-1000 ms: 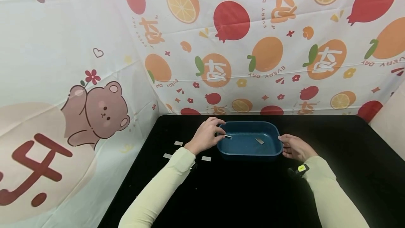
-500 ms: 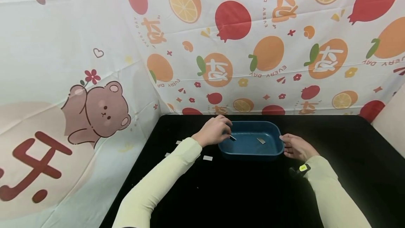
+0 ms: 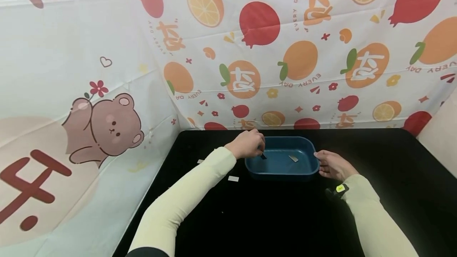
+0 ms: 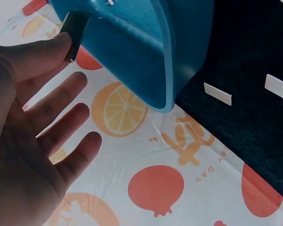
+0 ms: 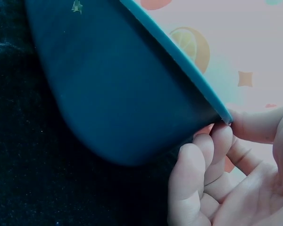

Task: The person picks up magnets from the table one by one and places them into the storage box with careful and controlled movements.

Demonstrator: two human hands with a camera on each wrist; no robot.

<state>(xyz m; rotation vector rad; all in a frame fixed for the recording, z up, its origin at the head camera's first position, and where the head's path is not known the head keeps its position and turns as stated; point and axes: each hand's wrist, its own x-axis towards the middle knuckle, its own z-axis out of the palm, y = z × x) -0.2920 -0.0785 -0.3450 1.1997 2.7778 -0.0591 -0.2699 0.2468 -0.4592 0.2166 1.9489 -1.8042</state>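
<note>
A blue plastic basin with rounded corners sits near the back of the black table. My left hand is over its left end, pinching a small flat rectangular piece between thumb and index finger, dark side showing; the other fingers extend loosely in the left wrist view. Another small rectangular piece lies on the basin's floor, right of centre. At the right end, my right hand grips the rim, thumb on top and fingers curled beneath the lip, as the right wrist view shows.
White rectangular pieces lie on the table left of the basin, one near its front corner and another partly behind the left sleeve. A fruit-print cloth hangs right behind the table's back edge, with a bear-print cloth on the left.
My left hand has moved right, further over the basin, and tilted down, turning the pinched piece. The right hand stays on the rim, and the basin has not shifted.
</note>
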